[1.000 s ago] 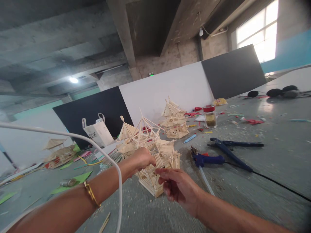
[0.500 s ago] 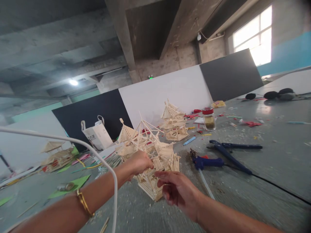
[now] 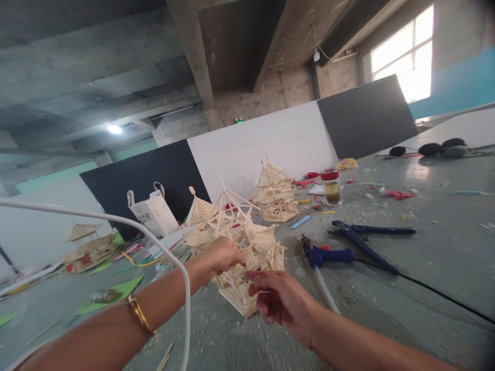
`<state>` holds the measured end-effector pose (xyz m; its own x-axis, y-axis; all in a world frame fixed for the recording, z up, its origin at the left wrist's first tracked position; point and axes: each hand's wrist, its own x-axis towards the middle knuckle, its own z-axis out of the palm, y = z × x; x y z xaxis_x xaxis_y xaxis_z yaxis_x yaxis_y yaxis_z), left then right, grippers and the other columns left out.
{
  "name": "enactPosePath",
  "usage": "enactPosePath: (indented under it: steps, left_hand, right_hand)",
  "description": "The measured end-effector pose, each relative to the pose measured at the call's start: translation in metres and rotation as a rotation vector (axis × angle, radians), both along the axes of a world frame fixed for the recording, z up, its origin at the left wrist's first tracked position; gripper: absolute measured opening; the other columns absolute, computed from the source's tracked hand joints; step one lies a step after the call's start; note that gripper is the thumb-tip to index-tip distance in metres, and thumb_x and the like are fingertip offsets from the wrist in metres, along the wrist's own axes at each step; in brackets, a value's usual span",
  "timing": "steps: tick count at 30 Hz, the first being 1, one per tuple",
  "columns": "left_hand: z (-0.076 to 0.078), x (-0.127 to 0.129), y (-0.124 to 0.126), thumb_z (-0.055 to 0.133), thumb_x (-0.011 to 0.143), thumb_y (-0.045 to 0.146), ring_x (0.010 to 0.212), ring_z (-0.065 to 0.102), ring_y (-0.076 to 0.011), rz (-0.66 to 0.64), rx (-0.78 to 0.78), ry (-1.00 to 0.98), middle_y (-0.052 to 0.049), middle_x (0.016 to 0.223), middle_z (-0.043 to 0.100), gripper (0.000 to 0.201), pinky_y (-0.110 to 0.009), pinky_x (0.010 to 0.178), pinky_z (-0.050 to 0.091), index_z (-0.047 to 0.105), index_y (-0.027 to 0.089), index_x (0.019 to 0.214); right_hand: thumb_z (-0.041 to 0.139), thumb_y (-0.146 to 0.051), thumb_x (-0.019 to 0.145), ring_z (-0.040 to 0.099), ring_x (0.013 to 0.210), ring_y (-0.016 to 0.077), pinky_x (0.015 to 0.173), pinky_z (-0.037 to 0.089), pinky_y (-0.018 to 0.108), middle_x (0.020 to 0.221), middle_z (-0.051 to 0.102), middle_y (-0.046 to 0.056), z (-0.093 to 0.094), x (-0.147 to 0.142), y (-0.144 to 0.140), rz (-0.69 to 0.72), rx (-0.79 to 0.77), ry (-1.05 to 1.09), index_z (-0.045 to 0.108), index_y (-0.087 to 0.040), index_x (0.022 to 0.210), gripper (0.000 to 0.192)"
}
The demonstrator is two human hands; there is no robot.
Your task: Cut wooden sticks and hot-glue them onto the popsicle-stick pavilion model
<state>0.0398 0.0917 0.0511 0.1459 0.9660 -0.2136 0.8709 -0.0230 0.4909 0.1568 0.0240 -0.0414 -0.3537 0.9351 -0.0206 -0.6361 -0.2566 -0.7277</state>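
Observation:
A pagoda-like model of thin wooden sticks (image 3: 240,301) stands in front of me, with an open frame of slanting sticks at its top. My left hand (image 3: 225,255) reaches over its near side. The fingers are closed and bent down at the model, and what they pinch, if anything, is hidden. My right hand (image 3: 280,296) is at the model's near right edge, its index finger stretched towards the sticks and the other fingers loosely curled. Nothing shows in that hand. I cannot tell whether its fingertips touch the model.
A second stick pagoda (image 3: 275,198) stands behind. At right lie a blue glue gun (image 3: 328,256), dark-handled pliers (image 3: 365,245) and a red-lidded jar (image 3: 331,188). A white cable (image 3: 187,299) crosses before my left forearm. A white bag (image 3: 154,214) stands at back left.
The view has shifted very slightly. Both hands stay at nearly the same spots on the model, and the bracelet on my left arm appears a little further right.

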Motion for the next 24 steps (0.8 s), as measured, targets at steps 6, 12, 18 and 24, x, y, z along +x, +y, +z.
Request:
enactPosePath:
  steps: [6,12,18,24]
  left_hand:
    - [-0.001,-0.002,0.002,0.056,0.055,0.023,0.026,0.02,-0.004,-0.004,-0.009,-0.02,0.01,0.029,0.03,0.02,-0.021,0.031,0.011,0.042,0.018,0.042]
    - [-0.001,0.0,-0.004,0.055,0.057,0.022,0.027,0.019,-0.0038,-0.004,0.009,-0.044,0.01,0.028,0.028,0.022,-0.021,0.032,0.01,0.04,0.018,0.041]
    - [-0.001,-0.001,-0.004,0.053,0.056,0.019,0.026,0.019,-0.0039,0.012,0.007,-0.058,0.01,0.026,0.028,0.022,-0.021,0.031,0.011,0.038,0.018,0.04]
    - [0.004,0.0,-0.02,0.052,0.058,0.021,0.027,0.019,-0.0037,-0.007,0.0,-0.12,0.01,0.031,0.029,0.018,-0.02,0.032,0.011,0.041,0.018,0.045]
  right_hand:
    - [0.06,-0.029,0.065,0.045,0.036,0.0047,0.033,0.027,0.018,0.063,0.058,-0.002,-0.001,0.0,0.001,0.003,0.006,0.008,0.06,-0.014,0.086,0.026]
    - [0.06,-0.03,0.066,0.046,0.037,0.0047,0.033,0.027,0.018,0.066,0.058,-0.002,-0.002,-0.001,0.001,0.007,0.023,0.007,0.06,-0.014,0.087,0.027]
    - [0.061,-0.032,0.063,0.045,0.037,0.0042,0.033,0.027,0.018,0.065,0.058,-0.002,-0.002,-0.001,0.0,0.015,0.001,-0.027,0.06,-0.015,0.086,0.028]
    - [0.061,-0.036,0.068,0.044,0.035,0.0034,0.031,0.024,0.017,0.065,0.056,-0.003,-0.006,-0.003,-0.003,0.05,0.01,-0.056,0.059,-0.015,0.08,0.024]
